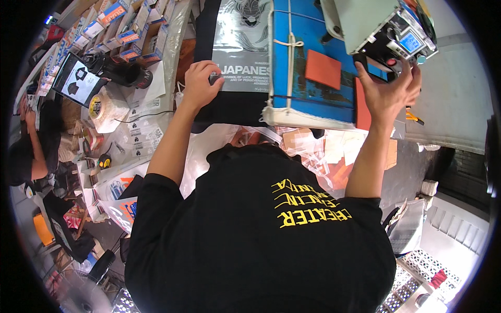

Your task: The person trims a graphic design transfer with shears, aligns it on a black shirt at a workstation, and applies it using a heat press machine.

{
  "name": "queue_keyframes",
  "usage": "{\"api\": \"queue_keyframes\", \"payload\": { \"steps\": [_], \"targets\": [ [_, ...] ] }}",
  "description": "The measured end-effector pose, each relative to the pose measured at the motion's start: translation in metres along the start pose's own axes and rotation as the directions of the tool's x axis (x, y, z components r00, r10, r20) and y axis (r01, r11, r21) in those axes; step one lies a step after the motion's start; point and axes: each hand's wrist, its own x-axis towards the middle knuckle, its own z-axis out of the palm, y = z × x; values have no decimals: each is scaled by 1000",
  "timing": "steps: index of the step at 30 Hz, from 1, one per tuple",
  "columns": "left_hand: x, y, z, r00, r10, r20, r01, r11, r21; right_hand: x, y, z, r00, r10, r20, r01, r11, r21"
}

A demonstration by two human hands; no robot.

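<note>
A grey printed sheet (pixel 242 52) with dark fish artwork and white lettering lies on black fabric (pixel 229 108). At the sheet's left edge rests my left hand (pixel 202 84), its fingers curled and thumb drawn in; what they hold, if anything, is hidden. My right hand (pixel 389 94) is raised at the press's control box (pixel 399 44), thumb and fingers apart, fingertips by the lit blue display and red button. Whether they touch the panel I cannot tell. Beside the sheet lies a blue board (pixel 313 107) tied with white cord, an orange pad (pixel 323 69) on it.
Left on the bench stand a tablet (pixel 78 78), a black bottle (pixel 136 76), a tape roll (pixel 99 106) and several long cardboard boxes (pixel 128 31). A tape measure (pixel 105 161) lies nearer. Another person's arm (pixel 34 146) shows at far left, a fan (pixel 83 295) below.
</note>
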Motion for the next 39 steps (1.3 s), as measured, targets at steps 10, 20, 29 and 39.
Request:
{"api": "queue_keyframes", "payload": {
  "steps": [10, 20, 29, 39],
  "targets": [
    [-3, -31, -2, 969, -137, -207, 69, 950, -304, 9, -99, 22, 999, -54, 2, 45, 854, 518],
    [-151, -62, -58, 561, -789, -250, 669, 610, -425, 11, -152, 17, 984, -158, -79, 176, 913, 368],
    [-255, 47, -45, 635, -756, -162, 670, 642, -373, 11, -160, 18, 985, -84, -149, 122, 957, 264],
    [-344, 139, 50, 578, -808, -117, 779, 589, -217, 1, -152, 17, 984, -150, -99, 179, 861, 477]
  ]
}}
